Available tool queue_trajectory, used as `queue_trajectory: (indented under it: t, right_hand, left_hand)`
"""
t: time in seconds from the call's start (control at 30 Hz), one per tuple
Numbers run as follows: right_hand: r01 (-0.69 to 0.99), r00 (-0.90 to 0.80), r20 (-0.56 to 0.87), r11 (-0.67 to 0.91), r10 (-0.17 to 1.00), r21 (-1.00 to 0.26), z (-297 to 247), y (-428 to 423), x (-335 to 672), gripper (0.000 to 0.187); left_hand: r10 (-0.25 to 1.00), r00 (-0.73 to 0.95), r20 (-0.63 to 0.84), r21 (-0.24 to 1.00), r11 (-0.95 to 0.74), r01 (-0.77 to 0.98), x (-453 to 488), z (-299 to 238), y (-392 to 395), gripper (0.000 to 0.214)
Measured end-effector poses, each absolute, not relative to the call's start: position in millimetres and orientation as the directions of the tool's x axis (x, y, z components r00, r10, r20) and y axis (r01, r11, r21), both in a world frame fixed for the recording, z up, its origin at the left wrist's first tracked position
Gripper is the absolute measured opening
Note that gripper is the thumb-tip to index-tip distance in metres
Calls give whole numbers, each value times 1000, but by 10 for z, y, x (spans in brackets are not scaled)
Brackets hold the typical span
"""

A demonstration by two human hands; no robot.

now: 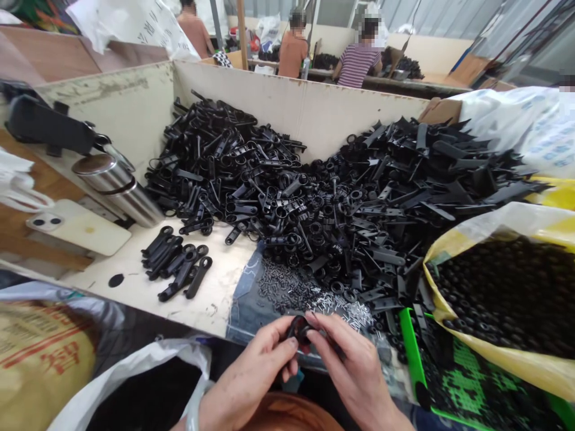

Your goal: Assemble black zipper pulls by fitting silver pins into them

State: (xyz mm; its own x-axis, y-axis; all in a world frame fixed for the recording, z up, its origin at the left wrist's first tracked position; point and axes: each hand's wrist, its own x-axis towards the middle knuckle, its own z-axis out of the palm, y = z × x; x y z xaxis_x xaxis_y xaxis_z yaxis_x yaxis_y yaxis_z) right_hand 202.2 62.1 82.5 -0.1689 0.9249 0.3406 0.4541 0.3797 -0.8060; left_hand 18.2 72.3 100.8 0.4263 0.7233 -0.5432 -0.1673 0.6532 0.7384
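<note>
My left hand (260, 366) and my right hand (353, 359) meet near the front edge of the table. Both sets of fingers are closed around a small black plastic part with a ring-shaped end (299, 328); much of it is hidden by the fingers. Just beyond my hands, small dark screws (281, 281) and shiny silver pins (332, 304) lie loose on a piece of denim (245, 299). Several black ring-ended plastic pieces (179, 263) lie side by side on the bare board to the left.
Heaped black plastic parts (224, 155) fill the walled table, with flat black pieces (431, 161) at right. A yellow-edged bag (433, 263) of round black pieces stands beside a green basket (408, 347). At left are a steel flask (121, 188) and phone (81, 227). People work behind.
</note>
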Motion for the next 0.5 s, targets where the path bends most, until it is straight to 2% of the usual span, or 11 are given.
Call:
queue_trajectory:
  t: [0.07, 0.33, 0.5]
  right_hand:
    - [451, -188, 350, 397, 918, -799, 827, 628, 2026, 21]
    - [445, -171, 342, 382, 924, -810, 781, 622, 2046, 19]
    - [480, -267, 408, 487, 873, -730, 805, 629, 2086, 22]
  left_hand:
    - [717, 425, -553, 744, 655, -136, 191, 1027, 719, 41]
    - [703, 462, -540, 762, 642, -86, 220, 1110, 719, 33]
    - [699, 486, -526, 820, 568, 70, 212, 1039, 716, 29]
